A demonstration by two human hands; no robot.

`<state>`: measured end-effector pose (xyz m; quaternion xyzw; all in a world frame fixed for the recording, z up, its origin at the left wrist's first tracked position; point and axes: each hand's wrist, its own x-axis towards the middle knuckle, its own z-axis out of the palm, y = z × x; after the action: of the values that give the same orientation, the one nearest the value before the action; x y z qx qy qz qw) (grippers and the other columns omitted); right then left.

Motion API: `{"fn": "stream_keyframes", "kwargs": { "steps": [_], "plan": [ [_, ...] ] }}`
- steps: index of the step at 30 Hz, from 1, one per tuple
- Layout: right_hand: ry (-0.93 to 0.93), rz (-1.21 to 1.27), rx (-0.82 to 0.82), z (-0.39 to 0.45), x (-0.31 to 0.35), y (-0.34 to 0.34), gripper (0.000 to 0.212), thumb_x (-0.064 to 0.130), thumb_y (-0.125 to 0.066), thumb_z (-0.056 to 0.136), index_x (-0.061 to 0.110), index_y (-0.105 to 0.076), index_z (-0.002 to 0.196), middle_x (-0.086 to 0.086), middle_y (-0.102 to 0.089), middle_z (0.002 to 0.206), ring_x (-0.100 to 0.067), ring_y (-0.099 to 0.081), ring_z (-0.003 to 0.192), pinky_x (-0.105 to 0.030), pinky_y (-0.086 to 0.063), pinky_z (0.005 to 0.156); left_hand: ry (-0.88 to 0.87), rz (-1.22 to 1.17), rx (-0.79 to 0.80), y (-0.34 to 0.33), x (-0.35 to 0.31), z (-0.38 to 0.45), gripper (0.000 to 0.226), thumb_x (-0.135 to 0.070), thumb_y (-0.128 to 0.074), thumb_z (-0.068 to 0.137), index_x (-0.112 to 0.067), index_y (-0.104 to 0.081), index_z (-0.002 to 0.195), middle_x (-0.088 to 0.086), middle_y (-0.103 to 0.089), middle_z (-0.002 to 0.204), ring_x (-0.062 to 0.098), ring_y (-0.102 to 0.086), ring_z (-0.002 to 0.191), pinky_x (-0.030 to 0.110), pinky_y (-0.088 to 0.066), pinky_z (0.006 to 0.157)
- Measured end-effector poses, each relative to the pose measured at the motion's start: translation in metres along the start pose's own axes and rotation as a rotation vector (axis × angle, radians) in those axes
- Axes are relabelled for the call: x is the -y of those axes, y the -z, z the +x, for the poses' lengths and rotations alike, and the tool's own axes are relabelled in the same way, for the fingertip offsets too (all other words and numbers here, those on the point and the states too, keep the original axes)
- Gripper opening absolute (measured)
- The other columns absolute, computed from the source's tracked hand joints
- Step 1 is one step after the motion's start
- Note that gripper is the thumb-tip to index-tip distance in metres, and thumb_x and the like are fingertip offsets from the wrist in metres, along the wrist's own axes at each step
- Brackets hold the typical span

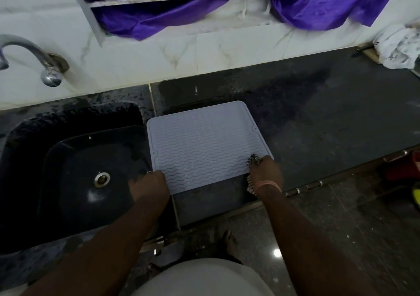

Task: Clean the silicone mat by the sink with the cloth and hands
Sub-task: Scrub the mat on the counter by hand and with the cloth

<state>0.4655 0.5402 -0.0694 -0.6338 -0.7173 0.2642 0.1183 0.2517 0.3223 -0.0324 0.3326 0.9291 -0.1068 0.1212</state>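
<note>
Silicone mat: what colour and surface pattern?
Pale lavender-grey mat with raised wavy ridges; head view.

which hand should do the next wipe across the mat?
Right, probably. The right hand already holds the cloth on the mat's near right corner; the left hand grips the near left edge, steadying it.

A home kitchen. A dark speckled stone counter (318, 118) holds a black sunken sink (75, 170) under a curved chrome wall tap (34, 54), backed by white marble-look wall tiles (204, 52), with metal-handled drawers (313, 185) below
</note>
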Motion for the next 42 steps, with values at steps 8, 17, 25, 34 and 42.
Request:
{"fn": "stream_keyframes", "kwargs": {
  "steps": [8, 17, 25, 34, 42],
  "plan": [
    [0.38, 0.123, 0.318, -0.093, 0.052, -0.071, 0.016, 0.015, -0.059, 0.085, 0.011, -0.057, 0.101, -0.011, -0.065, 0.101, -0.03, -0.063, 0.093, -0.034, -0.049, 0.078, -0.25, -0.415, -0.047, -0.002, -0.051, 0.018, 0.052, -0.03, -0.06, 0.089, -0.022, -0.055, 0.141, 0.008, -0.053, 0.143, 0.032, -0.052, 0.122, 0.042, -0.046, 0.101],
    [0.056, 0.105, 0.124, 0.001, -0.006, 0.001, 0.028, 0.032, -0.063, 0.092, 0.006, -0.06, 0.103, -0.018, -0.069, 0.101, -0.032, -0.066, 0.097, -0.033, -0.049, 0.08, -0.322, -0.333, 0.125, -0.016, -0.063, 0.032, 0.057, -0.009, -0.054, 0.096, -0.022, -0.042, 0.15, 0.007, -0.036, 0.157, 0.028, -0.04, 0.138, 0.039, -0.032, 0.117],
    [0.092, 0.033, 0.084, 0.027, -0.022, 0.023, 0.021, 0.014, -0.057, 0.092, 0.0, -0.064, 0.107, -0.023, -0.067, 0.107, -0.037, -0.065, 0.101, -0.036, -0.05, 0.088, -0.204, -0.185, 0.133, 0.012, -0.121, 0.036, 0.034, -0.029, -0.051, 0.099, -0.014, -0.057, 0.128, 0.009, -0.057, 0.133, 0.023, -0.056, 0.116, 0.032, -0.045, 0.095],
    [0.163, 0.058, 0.196, 0.051, -0.053, 0.045, 0.023, 0.021, -0.065, 0.086, 0.018, -0.067, 0.108, -0.013, -0.071, 0.105, -0.034, -0.067, 0.097, -0.036, -0.053, 0.079, 0.008, -0.637, 0.363, 0.045, -0.219, 0.088, 0.136, -0.074, -0.073, 0.068, -0.028, 0.021, 0.155, 0.015, 0.024, 0.163, 0.04, 0.015, 0.15, 0.06, -0.005, 0.121],
    [0.344, 0.07, 0.213, 0.103, -0.046, 0.054, 0.018, 0.015, -0.065, 0.086, 0.017, -0.072, 0.103, -0.01, -0.071, 0.101, -0.028, -0.066, 0.091, -0.021, -0.041, 0.075, 0.184, -0.588, 0.338, 0.04, -0.26, 0.098, 0.142, -0.072, -0.079, 0.062, -0.049, 0.037, 0.141, 0.028, 0.037, 0.152, 0.054, 0.026, 0.142, 0.077, -0.002, 0.11]
  ]
}}
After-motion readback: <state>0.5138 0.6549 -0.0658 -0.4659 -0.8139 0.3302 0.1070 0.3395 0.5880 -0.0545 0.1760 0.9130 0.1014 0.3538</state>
